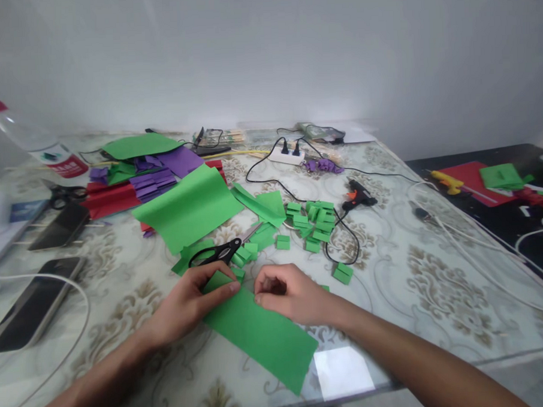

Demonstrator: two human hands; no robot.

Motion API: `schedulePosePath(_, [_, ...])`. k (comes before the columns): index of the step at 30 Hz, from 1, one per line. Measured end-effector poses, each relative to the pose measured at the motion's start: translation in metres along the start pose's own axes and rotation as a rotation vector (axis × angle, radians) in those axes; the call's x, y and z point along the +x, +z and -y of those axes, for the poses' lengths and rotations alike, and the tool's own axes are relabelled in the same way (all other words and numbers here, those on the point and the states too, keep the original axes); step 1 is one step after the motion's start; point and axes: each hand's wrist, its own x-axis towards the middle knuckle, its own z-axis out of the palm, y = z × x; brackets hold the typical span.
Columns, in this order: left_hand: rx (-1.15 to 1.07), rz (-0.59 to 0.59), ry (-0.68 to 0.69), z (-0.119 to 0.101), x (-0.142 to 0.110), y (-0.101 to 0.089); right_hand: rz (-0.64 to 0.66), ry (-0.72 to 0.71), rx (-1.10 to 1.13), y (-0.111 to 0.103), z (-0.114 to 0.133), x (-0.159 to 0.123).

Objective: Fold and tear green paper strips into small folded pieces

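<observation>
A long green paper strip (263, 330) slants across the table in front of me. My left hand (199, 299) pinches its far left end between thumb and fingers. At the strip's upper edge, my right hand (288, 293) has thumb and fingertips closed on the paper. Just beyond my hands lie black-handled scissors (228, 248), blades apart, pointing to the right. Small folded green paper pieces (315, 222) are heaped past my right hand. A large curled green sheet (190, 204) rests behind the scissors.
At left are two phones (35, 304), a cable and a red-capped bottle (48, 144). Purple and red paper (112, 198) is piled at the back left. A white power strip (287, 155) and a black glue gun (360, 193) with its cord sit at the back right.
</observation>
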Motion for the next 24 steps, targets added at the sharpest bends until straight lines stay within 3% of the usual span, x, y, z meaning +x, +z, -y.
schedulePosePath(15, [0.008,-0.018,0.008,0.000,-0.001,-0.002,-0.005,-0.028,0.013,-0.001,0.001,0.000])
schedulePosePath(19, [-0.006,-0.093,-0.001,0.005,0.001,-0.009,-0.017,-0.032,0.016,-0.003,0.004,-0.001])
schedulePosePath(24, [-0.107,-0.298,-0.040,0.012,0.006,-0.031,-0.045,-0.019,0.001,-0.012,0.011,-0.001])
